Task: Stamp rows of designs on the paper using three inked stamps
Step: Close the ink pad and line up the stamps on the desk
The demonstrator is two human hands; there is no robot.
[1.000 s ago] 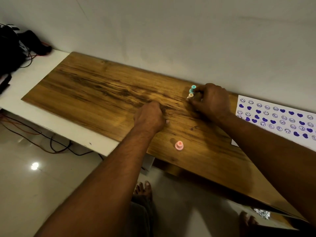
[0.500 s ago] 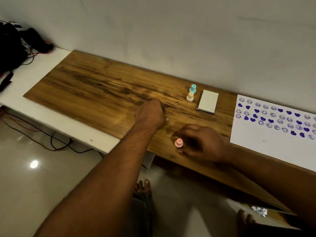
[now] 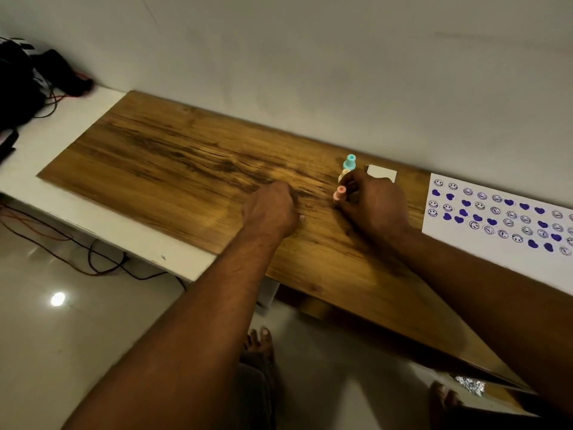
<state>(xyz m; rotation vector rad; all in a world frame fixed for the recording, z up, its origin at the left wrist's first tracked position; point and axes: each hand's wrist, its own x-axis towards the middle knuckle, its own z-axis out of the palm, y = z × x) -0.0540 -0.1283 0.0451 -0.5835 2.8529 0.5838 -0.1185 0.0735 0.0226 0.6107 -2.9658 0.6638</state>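
Observation:
A white paper (image 3: 483,243) with rows of purple hearts and smiley faces lies at the right of the wooden board (image 3: 173,175). My right hand (image 3: 375,206) grips a pink stamp (image 3: 339,193) and holds it just in front of a cream stamp (image 3: 344,174) and a teal stamp (image 3: 349,162). The cream stamp is partly hidden by my fingers. A white ink pad (image 3: 383,173) peeks out behind that hand. My left hand (image 3: 269,209) rests on the board as a closed fist with nothing seen in it.
The board lies on a white shelf (image 3: 102,225) against a pale wall. Black gear and red cables (image 3: 34,85) sit at the far left. Bare feet (image 3: 259,342) and a glossy floor show below the board's near edge.
My right hand has picked up the pink stamp from the board's near edge and carried it back beside the cream and teal stamps. My left fist has stayed put.

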